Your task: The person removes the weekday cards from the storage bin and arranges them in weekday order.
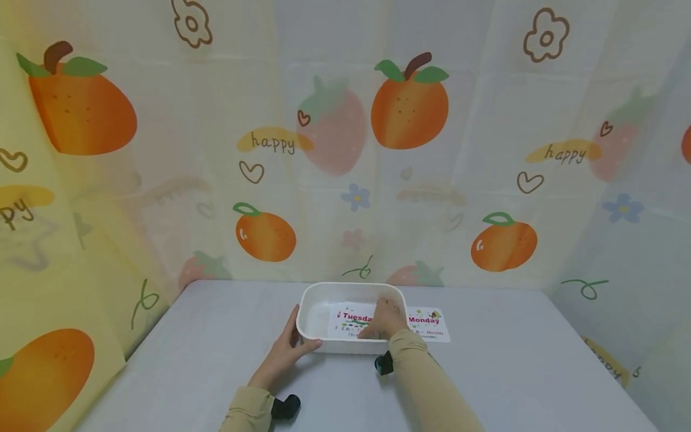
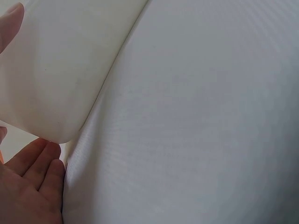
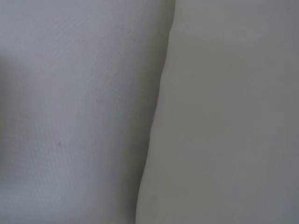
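Observation:
A white plastic bin (image 1: 345, 347) with rounded corners sits near the back of the table. My left hand (image 1: 279, 355) grips its front left corner, thumb on the front wall and fingers along the left side; the left wrist view shows fingers (image 2: 39, 165) touching the bin's corner. Inside the bin, a white card printed "Tuesday" (image 1: 345, 324) lies toward the right half. My right hand (image 1: 387, 320) reaches into the bin at that card's right part, its thumb pointing left over the card. Whether it pinches the card is hidden. Only the bin's wall (image 3: 224, 116) and tabletop show in the right wrist view.
Another white card, printed "Monday" (image 1: 434, 324), lies on the table just right of the bin. A pale cloth covers the table (image 1: 518, 372). Fruit-patterned curtains (image 1: 345, 240) hang behind it and at both sides.

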Demonstrator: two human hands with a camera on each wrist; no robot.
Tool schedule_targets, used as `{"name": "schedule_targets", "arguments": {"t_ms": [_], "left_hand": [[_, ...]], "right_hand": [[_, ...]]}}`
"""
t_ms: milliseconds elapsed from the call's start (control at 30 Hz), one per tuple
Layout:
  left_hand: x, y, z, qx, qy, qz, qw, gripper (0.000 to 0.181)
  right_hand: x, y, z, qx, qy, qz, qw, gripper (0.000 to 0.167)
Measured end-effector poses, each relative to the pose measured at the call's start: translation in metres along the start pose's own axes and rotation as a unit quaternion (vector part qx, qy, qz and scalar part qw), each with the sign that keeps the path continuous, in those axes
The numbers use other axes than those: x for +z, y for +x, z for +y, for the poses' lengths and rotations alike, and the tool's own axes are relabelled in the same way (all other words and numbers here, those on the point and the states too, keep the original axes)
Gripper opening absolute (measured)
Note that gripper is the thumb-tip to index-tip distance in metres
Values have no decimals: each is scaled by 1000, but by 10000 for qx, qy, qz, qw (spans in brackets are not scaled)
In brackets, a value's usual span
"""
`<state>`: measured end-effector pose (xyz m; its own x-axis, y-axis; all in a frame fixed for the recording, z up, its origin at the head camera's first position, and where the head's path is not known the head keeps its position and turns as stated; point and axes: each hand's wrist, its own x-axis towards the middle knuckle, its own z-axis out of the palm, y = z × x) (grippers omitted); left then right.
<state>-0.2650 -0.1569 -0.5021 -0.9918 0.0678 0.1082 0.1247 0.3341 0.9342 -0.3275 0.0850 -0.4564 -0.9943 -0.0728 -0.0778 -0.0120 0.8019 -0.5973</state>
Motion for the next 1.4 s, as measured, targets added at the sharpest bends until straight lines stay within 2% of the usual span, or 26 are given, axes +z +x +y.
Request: {"name": "schedule_targets", "arguments": {"t_ms": [400,833,1100,1400], "left_hand": [[0,0,-2,-68,4,-14,10000,105],[1,1,-4,-93,-62,-57,9999,105],[2,1,-2,-114,-82,-54,9999,104],[2,2,-3,-55,-65,-1,10000,104]], "right_hand": [[4,3,2,104,1133,289,9931,104],[-1,3,-5,-432,1007,751,9911,94],[-8,2,-15,-737,1307,923,9844,85],[-21,-5,-5,-889,1652,997,9772,75]]}}
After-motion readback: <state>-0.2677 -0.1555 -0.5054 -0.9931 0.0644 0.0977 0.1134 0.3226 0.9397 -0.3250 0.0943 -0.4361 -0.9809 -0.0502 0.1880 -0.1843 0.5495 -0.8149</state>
